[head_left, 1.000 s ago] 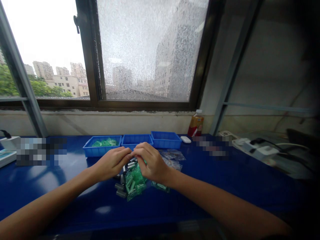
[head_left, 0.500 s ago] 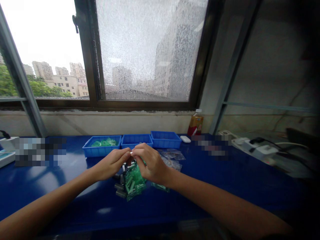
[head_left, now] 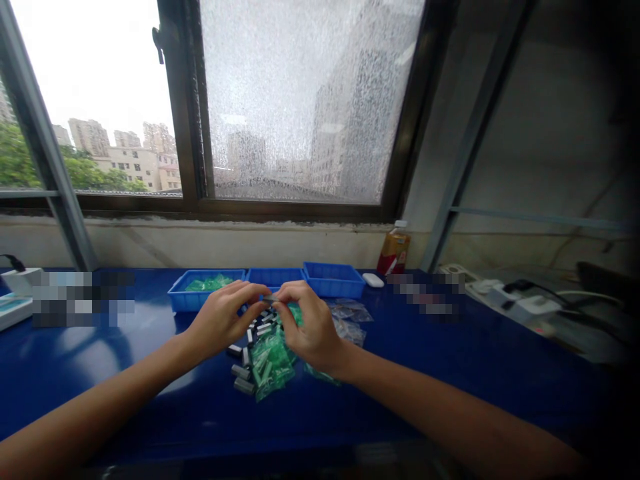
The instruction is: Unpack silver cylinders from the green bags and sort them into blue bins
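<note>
My left hand (head_left: 227, 310) and my right hand (head_left: 310, 327) meet over the middle of the blue table. Between their fingertips they pinch a small grey piece (head_left: 271, 299), too small to name for certain. Below them lie green plastic bags (head_left: 274, 360) with pieces inside. Several loose grey metal-looking blocks (head_left: 244, 386) are scattered to the left of the bags. Clear plastic bags (head_left: 350, 310) lie just beyond my right hand, partly hidden by it.
Three blue bins stand in a row at the back: a left bin (head_left: 175, 303) with green bags, a middle bin (head_left: 280, 275) and a right bin (head_left: 340, 288). Beside them are a white case (head_left: 373, 280) and a bottle (head_left: 394, 252). Power strips with plugs (head_left: 525, 303) sit at the right.
The fingertips have shifted; the held piece now shows grey where a white bit showed before. My left hand's fingers are more arched. The view has moved slightly.
</note>
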Available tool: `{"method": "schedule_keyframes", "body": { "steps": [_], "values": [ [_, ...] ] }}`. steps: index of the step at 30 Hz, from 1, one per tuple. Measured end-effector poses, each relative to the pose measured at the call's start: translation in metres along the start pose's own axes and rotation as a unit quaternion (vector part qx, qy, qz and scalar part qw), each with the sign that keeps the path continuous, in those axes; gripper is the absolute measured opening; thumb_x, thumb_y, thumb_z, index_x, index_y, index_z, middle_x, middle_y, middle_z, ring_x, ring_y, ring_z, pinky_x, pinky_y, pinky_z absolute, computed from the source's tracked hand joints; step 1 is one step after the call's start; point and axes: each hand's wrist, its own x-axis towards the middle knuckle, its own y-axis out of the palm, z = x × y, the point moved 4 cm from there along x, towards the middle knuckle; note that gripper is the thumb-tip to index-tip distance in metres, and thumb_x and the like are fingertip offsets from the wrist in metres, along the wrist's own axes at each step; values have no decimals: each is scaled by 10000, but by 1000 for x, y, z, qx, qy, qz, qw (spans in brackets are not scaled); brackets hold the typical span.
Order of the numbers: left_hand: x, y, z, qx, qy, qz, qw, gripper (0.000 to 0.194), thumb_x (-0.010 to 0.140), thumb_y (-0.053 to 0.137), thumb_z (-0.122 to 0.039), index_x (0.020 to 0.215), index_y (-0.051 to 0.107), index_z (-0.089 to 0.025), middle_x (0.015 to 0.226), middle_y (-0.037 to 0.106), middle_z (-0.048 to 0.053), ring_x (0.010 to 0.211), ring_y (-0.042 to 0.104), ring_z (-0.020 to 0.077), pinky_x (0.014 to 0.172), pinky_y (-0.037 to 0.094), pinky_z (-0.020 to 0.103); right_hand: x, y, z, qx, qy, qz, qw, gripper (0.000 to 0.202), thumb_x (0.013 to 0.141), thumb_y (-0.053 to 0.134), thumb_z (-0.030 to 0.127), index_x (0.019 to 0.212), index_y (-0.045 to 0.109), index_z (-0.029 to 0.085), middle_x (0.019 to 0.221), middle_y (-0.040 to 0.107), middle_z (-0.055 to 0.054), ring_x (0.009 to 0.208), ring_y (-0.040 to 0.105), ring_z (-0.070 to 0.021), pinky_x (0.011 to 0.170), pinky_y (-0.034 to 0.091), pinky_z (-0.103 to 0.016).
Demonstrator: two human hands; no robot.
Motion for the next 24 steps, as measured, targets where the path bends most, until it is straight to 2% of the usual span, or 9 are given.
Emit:
{"method": "schedule_keyframes", "body": {
  "steps": [4,7,16,24],
  "values": [
    [0,-3,-6,4,-3,-35,999,179,874,464,-289,995,556,-195,759,591,13,716,545,141,684,422,273,0,0,1,25,6,-30,999,193,796,508,73,912,434,208,859,545,-36,801,557,-136,720,489,-275],
    [-1,-2,-5,-4,-20,-45,999,180,870,467,-286,991,560,-191,772,604,18,718,552,139,684,428,271,0,1,-3,52,1,-29,998,239,788,521,66,942,417,216,879,540,-38,836,562,-144,730,497,-288],
    [-3,8,-1,-73,-84,-18,994,186,858,479,-287,998,551,-187,747,599,4,675,552,123,629,416,240,-4,3,-14,71,-11,5,997,324,769,511,34,977,365,235,890,518,-37,844,552,-152,736,501,-325],
    [-3,12,-2,-107,-99,-8,989,195,864,468,-301,978,560,-173,708,582,-3,634,528,114,587,396,224,-3,2,-10,38,-1,17,999,228,792,474,50,929,408,219,879,532,-38,840,554,-144,750,485,-307]
  ]
}}
